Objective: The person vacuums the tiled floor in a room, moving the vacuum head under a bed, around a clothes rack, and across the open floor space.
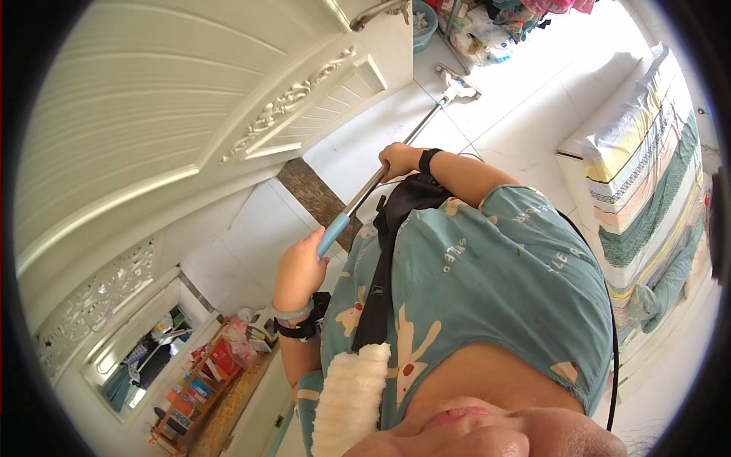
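My left hand (300,268) grips the blue end grip (333,233) of a flat mop. Farther along, my right hand (398,159) is closed around its metal pole (424,124). The pole slants away from my body. At its far end the white and grey mop head (458,88) rests on pale floor tiles (394,117), beside the metal leg of a stand (454,51). The mop head's underside is hidden.
A cream carved door (228,74) with a metal lever handle (380,14) stands at left. A dark stone threshold strip (311,191) crosses the floor. Bags (482,37) and a blue tub (424,34) lie beyond. Right is a bed with striped bedding (639,188); lower left, a loaded shelf (200,388).
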Tool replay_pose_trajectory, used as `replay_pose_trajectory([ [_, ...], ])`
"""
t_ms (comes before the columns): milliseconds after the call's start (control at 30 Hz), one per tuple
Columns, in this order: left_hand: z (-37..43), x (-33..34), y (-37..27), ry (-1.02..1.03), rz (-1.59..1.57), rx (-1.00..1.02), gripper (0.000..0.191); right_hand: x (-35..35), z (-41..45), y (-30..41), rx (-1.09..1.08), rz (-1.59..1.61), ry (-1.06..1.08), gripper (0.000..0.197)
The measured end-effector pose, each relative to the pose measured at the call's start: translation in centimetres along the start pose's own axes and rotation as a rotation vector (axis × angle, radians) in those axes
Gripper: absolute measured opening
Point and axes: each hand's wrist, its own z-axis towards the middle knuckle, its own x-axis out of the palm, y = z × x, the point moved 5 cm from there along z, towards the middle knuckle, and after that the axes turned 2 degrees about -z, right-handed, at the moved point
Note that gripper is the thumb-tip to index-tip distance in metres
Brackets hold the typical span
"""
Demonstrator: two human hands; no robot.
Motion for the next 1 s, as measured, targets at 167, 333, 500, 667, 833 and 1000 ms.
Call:
replay_pose_trajectory([
  [167,1.6,-2.1,2.0,0.153,0.036,-0.075,0.051,-0.2,2.6,0.4,0.045,-0.023,0.094,0.047],
  [333,2.4,-3.8,4.4,0.221,-0.004,-0.007,0.052,-1.2,3.4,2.1,0.072,0.070,0.126,0.050],
  [500,2.0,-7.0,7.7,0.226,0.084,0.120,0.052,0.3,6.8,3.9,0.074,0.295,0.158,0.049],
  [667,-1.3,-9.2,15.2,0.296,0.105,0.068,0.050,6.4,13.2,8.2,-0.118,0.412,0.121,0.032],
  [833,-6.1,-9.7,24.6,0.358,-0.022,-0.037,0.047,11.0,15.7,15.0,-0.131,0.822,0.522,0.025],
  [1000,-4.2,-9.1,23.6,0.360,-0.497,-0.197,0.045,11.3,14.9,12.9,0.033,0.813,0.104,0.027],
])
